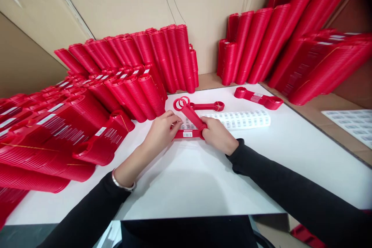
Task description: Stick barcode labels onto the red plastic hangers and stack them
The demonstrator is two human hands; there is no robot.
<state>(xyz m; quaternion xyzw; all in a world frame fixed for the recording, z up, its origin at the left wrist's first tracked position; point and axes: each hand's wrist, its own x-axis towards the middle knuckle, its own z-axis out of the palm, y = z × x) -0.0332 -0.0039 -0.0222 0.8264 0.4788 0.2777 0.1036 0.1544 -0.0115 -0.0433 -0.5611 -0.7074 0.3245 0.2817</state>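
Observation:
My right hand (218,135) is closed around the right end of red plastic pieces with ringed ends. One red piece (192,116) slants up to the left. Below it lies a second red piece (178,134) with a white barcode label (187,134) on its face. At the left end of these pieces is my left hand (164,130), its thumb and fingers pinched together. Whatever is between those fingertips is too small to make out. Just behind both hands, a white sheet of printed labels (247,120) lies on the table, partly covered by the red pieces.
Tall stacks of red pieces (171,58) fill the left side, and labelled bundles (101,139) lie in front. More red stacks (261,42) lean at the right. Loose red pieces (258,97) sit on the white table (180,186). Another label sheet (353,122) lies far right.

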